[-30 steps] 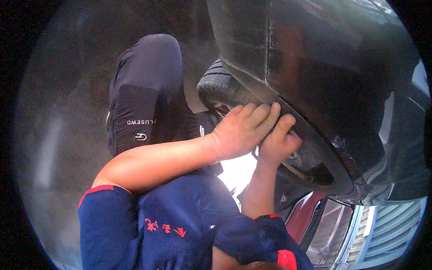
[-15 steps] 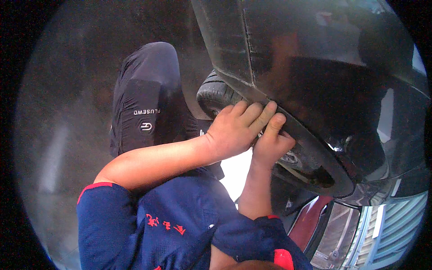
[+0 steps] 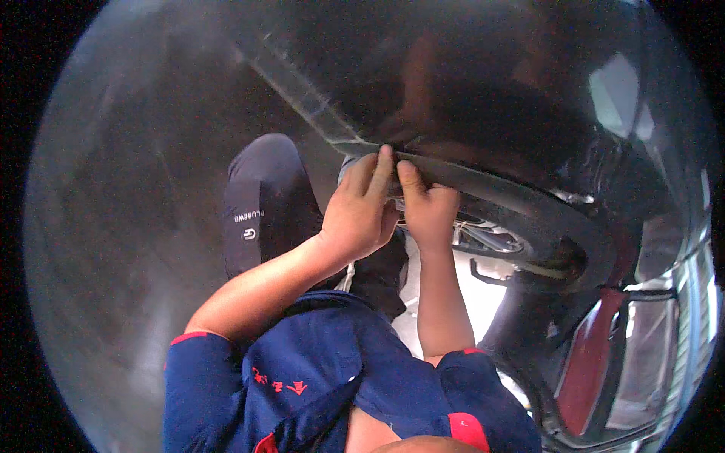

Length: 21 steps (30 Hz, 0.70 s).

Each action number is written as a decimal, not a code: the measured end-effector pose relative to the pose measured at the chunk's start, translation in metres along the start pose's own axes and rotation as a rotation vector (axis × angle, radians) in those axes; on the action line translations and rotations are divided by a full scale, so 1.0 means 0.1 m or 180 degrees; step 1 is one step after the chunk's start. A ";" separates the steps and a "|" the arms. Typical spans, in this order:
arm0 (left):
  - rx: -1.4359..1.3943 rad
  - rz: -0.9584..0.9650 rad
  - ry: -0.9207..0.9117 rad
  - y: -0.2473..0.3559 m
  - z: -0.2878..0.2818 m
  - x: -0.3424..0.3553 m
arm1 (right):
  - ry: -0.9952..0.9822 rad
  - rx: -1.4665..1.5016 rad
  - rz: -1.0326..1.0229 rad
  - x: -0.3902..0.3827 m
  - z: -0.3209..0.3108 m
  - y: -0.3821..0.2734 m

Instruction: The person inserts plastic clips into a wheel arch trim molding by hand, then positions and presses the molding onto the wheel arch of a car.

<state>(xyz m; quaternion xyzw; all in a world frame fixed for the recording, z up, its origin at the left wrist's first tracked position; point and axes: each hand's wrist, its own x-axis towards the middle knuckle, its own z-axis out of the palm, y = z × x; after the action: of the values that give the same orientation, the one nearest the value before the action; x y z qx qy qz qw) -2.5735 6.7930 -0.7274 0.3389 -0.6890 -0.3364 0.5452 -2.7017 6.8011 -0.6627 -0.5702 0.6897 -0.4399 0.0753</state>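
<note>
My left hand (image 3: 356, 208) is at the front end of a black wheel arch trim (image 3: 495, 183) on a dark, glossy car body (image 3: 483, 113). Its fingers reach up over the trim's edge with the index finger straight, and the thumb is bent below. Close on its right is my right hand (image 3: 432, 208), with its thumb pressed on the trim's outer face and its other fingers curled in toward the edge. The fingertips behind the trim are hidden. Below the arch, part of a wheel (image 3: 495, 238) with metallic spokes shows.
A pale seam along the lower body edge (image 3: 306, 106) runs up and left from my hands. My knee in dark trousers (image 3: 264, 200) is bent at the left, over a dark grey floor (image 3: 121, 249). A dark red vehicle (image 3: 593, 355) stands at the lower right.
My view has shifted, so the car edge and both hands appear farther left and slightly higher. My left fingers look more upright; both hands stay on the trim.
</note>
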 end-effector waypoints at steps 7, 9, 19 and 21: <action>0.0187 -0.0075 -0.0218 0.14 0.05 -0.04 | -0.0166 -0.0268 -0.0047 -0.05 -0.36 -0.14; 0.0328 -0.0019 -0.0321 0.19 0.08 -0.05 | -0.0317 -0.0150 0.0146 -0.07 -0.58 -0.20; 0.0427 0.0409 0.0169 0.30 0.10 0.03 | 0.0455 0.1118 0.0548 -0.13 -1.60 -0.41; 0.0598 0.0470 0.0230 0.29 0.13 0.05 | 0.0826 0.1277 0.0122 -0.15 -1.42 -0.41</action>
<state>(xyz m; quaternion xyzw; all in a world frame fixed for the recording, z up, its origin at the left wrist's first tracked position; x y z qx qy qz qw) -2.5903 6.8055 -0.7029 0.3486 -0.7205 -0.2169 0.5589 -2.7529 6.8900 -0.5544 -0.4693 0.6031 -0.6362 0.1062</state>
